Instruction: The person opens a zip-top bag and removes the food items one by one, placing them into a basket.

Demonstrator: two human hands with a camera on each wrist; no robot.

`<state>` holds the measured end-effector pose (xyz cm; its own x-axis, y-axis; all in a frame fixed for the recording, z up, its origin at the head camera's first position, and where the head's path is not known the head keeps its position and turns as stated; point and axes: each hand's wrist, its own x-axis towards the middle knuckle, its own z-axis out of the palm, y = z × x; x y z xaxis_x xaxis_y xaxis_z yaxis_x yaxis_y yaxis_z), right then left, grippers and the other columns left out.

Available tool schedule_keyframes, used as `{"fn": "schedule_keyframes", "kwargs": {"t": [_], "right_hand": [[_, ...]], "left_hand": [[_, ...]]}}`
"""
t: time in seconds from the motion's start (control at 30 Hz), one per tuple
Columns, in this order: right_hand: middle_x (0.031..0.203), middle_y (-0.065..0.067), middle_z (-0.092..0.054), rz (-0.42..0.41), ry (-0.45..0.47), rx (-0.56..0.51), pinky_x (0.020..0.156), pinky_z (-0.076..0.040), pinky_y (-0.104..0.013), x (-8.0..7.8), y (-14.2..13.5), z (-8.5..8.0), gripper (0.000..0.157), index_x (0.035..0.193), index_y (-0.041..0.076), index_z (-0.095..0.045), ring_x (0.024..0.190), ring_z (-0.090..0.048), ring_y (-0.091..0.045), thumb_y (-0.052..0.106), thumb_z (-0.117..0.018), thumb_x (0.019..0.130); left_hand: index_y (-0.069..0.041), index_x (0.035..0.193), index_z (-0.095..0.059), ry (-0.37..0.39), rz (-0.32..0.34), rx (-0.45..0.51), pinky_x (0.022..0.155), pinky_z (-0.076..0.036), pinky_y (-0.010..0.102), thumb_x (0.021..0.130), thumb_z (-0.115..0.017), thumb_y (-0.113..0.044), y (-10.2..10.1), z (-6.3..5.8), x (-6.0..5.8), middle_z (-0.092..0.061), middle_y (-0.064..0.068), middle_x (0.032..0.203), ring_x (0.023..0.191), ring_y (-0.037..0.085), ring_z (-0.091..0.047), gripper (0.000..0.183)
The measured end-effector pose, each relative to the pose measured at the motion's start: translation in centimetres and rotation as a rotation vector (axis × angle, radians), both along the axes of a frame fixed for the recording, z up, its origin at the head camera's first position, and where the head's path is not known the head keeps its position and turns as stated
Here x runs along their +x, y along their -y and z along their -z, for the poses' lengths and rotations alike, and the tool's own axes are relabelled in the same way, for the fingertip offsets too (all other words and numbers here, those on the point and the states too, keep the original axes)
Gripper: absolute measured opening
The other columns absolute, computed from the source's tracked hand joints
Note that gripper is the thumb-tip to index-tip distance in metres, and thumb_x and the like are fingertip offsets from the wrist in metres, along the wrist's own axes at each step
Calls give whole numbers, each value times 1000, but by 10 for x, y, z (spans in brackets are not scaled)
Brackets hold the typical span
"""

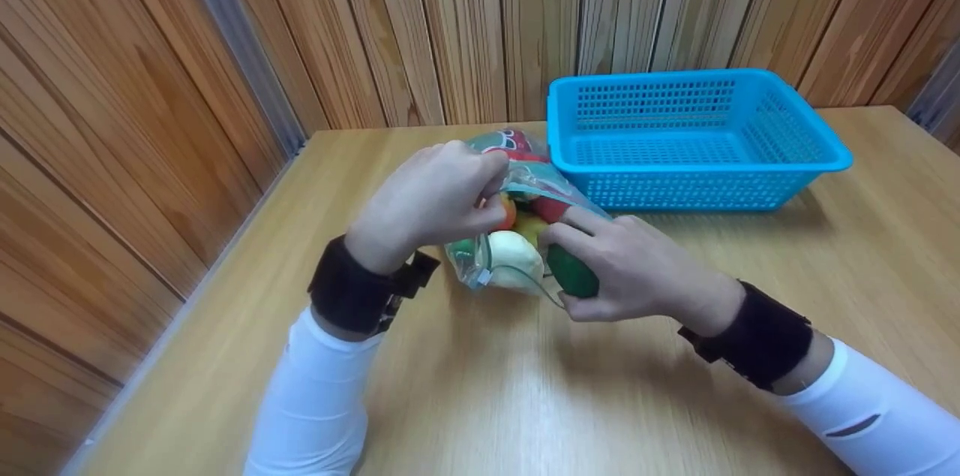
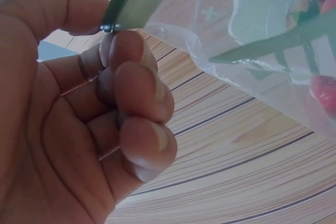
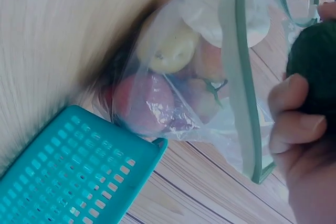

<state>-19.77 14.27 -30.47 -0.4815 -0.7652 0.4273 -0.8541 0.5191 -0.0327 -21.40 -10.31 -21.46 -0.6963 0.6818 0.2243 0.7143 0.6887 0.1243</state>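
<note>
Head view: the left hand (image 1: 431,194), fingers curled, pinches a clear bag (image 1: 555,179) of produce (image 1: 515,258) by its green-edged rim; the right hand (image 1: 641,273) curls its fingers round a dark green oval piece (image 1: 572,273) at the bag's mouth. The bag lies toward the far edge of the table (image 1: 480,386), beside the left end of the blue basket (image 1: 697,167).
</note>
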Motion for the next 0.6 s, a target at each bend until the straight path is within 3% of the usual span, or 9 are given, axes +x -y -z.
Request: {"fn": "schedule_keyframes", "kwargs": {"t": [0.27, 0.6], "right_hand": [[110, -9, -60, -77, -143, -154, 62, -58, -27, -1, -3, -5, 55, 117, 9, -58, 68, -65, -14, 28, -81, 71], [109, -16, -58, -42, -264, -244, 56, -56, -26, -2, -9, -12, 52, 117, 9, -59, 65, -64, -19, 26, -81, 72]], "left_hand": [[-8, 88, -57, -14, 1, 4, 51, -36, 24, 89, -61, -14, 0, 1, 0, -44, 1, 63, 53, 16, -49, 7], [-9, 89, -58, 1, -17, -4, 52, -38, 24, 89, -62, -15, -1, 0, 1, -46, 1, 65, 55, 16, -50, 8]]}}
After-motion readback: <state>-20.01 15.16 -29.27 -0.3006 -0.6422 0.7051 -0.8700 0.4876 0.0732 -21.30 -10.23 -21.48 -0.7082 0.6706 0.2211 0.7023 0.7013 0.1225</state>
